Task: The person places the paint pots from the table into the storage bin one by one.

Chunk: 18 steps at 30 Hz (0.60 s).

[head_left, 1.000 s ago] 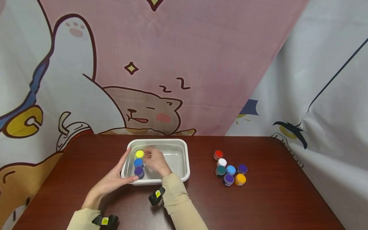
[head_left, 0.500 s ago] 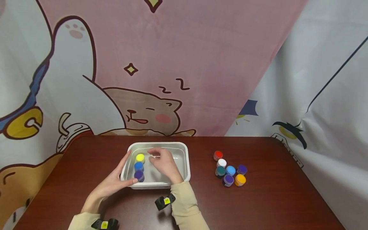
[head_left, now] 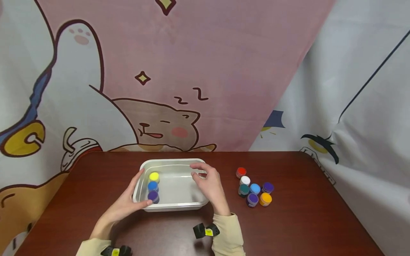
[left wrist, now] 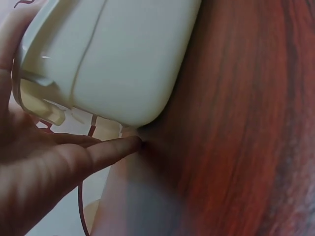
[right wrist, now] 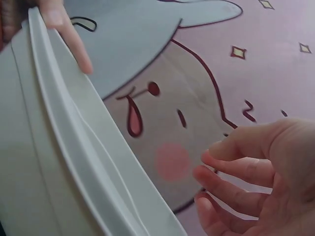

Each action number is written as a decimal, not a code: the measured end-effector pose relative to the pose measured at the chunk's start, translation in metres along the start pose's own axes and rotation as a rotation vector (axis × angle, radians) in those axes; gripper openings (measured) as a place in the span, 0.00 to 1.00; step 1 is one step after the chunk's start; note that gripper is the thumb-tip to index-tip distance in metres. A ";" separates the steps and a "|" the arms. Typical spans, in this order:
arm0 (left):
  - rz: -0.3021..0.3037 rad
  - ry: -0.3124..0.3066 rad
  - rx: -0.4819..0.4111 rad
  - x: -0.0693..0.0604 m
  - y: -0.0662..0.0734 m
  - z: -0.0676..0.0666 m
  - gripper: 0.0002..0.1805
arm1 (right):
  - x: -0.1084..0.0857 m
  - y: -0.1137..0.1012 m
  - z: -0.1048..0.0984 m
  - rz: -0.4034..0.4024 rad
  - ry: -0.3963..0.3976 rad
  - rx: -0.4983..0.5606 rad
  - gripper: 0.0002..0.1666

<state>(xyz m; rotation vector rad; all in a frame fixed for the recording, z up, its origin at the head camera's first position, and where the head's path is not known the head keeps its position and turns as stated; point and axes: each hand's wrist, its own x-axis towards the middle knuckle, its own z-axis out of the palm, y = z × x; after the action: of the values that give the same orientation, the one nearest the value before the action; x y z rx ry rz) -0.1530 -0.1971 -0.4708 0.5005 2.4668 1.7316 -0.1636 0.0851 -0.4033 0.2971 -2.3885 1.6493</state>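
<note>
A white plastic tray [head_left: 173, 205] stands on the table. In it, along the left side, three small paint pots form a row: yellow [head_left: 154, 177], blue [head_left: 153, 186] and purple [head_left: 153, 196]. My left hand [head_left: 123, 204] holds the tray's front left corner, thumb at the front rim and fingers along the left side. In the left wrist view, fingers [left wrist: 115, 150] reach out straight beside the tray's outer wall. My right hand [head_left: 211, 185] hovers over the tray's right end, fingers loosely bent with nothing between them. The right wrist view shows its thumb and fingertips apart.
Right of the tray, a loose cluster of paint pots stands on the brown table [head_left: 304, 213]: red [head_left: 241, 172], white [head_left: 245, 180], dark green [head_left: 243, 190], light blue [head_left: 255, 188], orange [head_left: 265, 199] and two purple. A cartoon-printed cloth [head_left: 224, 89] hangs behind the table.
My right hand has moved away from the yellow pot, rightward across the tray to its right end. The left hand has stayed at the tray's left side.
</note>
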 end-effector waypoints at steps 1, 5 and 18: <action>0.000 0.002 0.001 0.000 0.000 0.000 0.57 | -0.001 0.001 -0.004 0.010 0.011 -0.007 0.11; -0.017 -0.007 -0.001 0.000 -0.002 0.000 0.57 | -0.004 0.008 -0.020 0.057 0.055 -0.055 0.11; -0.018 -0.023 0.015 0.000 0.000 0.000 0.56 | 0.000 0.036 -0.078 0.116 0.159 -0.237 0.12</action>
<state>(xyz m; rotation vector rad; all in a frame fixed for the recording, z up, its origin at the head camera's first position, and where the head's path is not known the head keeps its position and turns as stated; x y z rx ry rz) -0.1527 -0.1971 -0.4708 0.4949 2.4627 1.6918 -0.1691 0.1703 -0.4088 -0.0133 -2.4857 1.3566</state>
